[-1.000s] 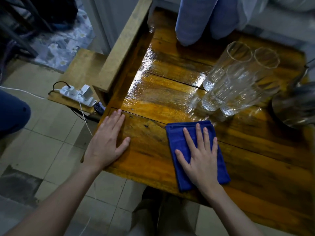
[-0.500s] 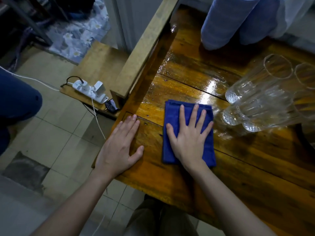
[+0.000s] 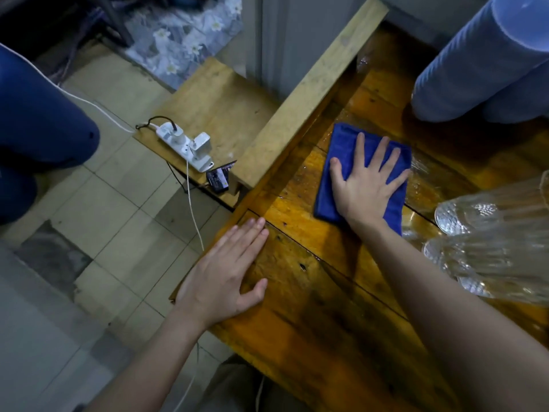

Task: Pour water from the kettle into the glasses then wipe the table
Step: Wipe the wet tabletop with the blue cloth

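Cloth (image 3: 341, 147) under flat, spread right hand (image 3: 364, 185); left hand (image 3: 222, 275) flat on surface (image 3: 312, 322). Risk: forearm toppling glasses (image 3: 490, 242) at 3 o'clock.

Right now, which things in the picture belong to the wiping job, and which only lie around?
For the job:
- folded blue cloth under the right hand
- wet varnished wooden table
- clear ribbed glasses
- left hand, flat on the table edge

Just lying about:
- white power strip with plugs
- small dark card
- rolled light blue fabric
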### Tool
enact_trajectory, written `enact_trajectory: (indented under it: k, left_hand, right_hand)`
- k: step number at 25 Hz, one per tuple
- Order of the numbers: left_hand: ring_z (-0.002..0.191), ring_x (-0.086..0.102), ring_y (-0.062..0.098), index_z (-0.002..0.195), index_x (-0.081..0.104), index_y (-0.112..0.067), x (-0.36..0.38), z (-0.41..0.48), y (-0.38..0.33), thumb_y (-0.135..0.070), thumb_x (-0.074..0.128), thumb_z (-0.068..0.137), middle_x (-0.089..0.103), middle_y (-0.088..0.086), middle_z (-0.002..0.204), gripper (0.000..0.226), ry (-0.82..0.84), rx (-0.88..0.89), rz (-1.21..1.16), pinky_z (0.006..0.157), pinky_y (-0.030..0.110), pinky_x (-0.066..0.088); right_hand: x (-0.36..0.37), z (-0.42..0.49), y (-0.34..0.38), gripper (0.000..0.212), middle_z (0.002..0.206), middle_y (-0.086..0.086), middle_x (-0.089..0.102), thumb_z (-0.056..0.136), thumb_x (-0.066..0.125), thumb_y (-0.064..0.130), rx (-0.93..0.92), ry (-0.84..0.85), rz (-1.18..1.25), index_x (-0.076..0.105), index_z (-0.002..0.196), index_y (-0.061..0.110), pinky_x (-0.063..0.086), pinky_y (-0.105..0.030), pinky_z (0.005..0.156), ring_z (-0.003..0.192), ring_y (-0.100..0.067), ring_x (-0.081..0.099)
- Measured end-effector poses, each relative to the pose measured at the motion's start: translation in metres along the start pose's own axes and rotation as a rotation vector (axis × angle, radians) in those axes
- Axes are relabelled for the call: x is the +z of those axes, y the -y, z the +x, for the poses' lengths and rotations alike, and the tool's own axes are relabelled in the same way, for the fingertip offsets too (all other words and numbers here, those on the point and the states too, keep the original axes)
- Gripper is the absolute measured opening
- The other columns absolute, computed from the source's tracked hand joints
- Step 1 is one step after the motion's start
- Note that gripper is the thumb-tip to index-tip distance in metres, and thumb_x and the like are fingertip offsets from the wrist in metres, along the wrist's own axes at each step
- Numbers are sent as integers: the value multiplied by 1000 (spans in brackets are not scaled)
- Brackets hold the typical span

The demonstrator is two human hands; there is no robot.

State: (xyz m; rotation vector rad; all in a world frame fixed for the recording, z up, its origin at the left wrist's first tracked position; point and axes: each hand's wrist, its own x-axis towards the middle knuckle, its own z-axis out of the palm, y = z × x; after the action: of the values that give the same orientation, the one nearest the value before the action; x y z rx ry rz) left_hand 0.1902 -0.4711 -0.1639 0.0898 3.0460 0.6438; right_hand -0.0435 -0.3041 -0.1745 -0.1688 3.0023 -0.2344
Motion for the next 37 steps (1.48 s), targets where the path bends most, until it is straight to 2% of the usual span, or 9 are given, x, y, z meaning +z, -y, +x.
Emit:
enact_trajectory:
  k: [4,8,15,19,23,28,31,37]
  left_hand:
    - [149,17,15,152,28,-11,1,0,1,-47,54,88,21,4,161,78,9,3,5,121,39,21]
    - [149,17,14,151,29,-11,0,0,0,-49,53,89,22,3,161,77,3,2,13,122,37,19]
    - [149,17,13,150,32,-10,-1,-1,-1,-46,54,88,24,3,160,76,-2,10,1,122,34,16]
    - [148,20,16,149,34,-6,0,0,-1,-48,52,86,28,7,158,78,-31,-16,27,122,38,18]
    - [149,14,12,152,25,-12,2,-2,0,-57,44,88,21,3,161,80,-2,-49,64,123,33,10]
    - [148,12,9,153,24,-14,0,-2,-2,-59,39,89,20,2,161,80,-1,-52,76,122,31,9]
    - [147,12,9,153,25,-13,1,-1,-1,-60,38,89,22,3,160,80,-8,-47,84,121,32,10]
    - [149,18,17,152,27,-9,1,-1,1,-57,39,91,24,6,160,78,-2,-42,72,122,39,17]
  right_hand:
    - [-3,43,7,77,163,-13,-6,88,12,68,-50,23,-33,3,155,30,-7,-66,113,149,-38,-8]
    - [-3,47,14,77,163,-14,-6,89,11,68,-69,28,-30,3,155,29,-6,-68,112,148,-39,-8]
    - [14,-49,43,72,164,-12,1,90,18,69,-224,-23,-12,12,154,35,-4,-68,113,149,-38,-3]
    - [13,-118,22,71,164,-10,0,91,21,68,-284,-8,2,12,154,35,0,-65,115,150,-35,-4]
    - [9,-172,-21,71,164,-6,0,92,25,69,-323,24,12,10,154,37,1,-61,117,150,-30,-5]
    - [-1,-194,-74,72,164,-3,-1,91,24,72,-281,50,-26,9,153,40,3,-56,119,151,-26,-7]
    - [-2,-191,-74,73,165,-3,0,89,26,71,-237,41,3,11,153,39,0,-56,119,151,-26,-7]
    - [2,-156,-54,73,164,-7,-3,90,21,70,-19,27,5,6,154,37,-3,-58,118,150,-31,-6]
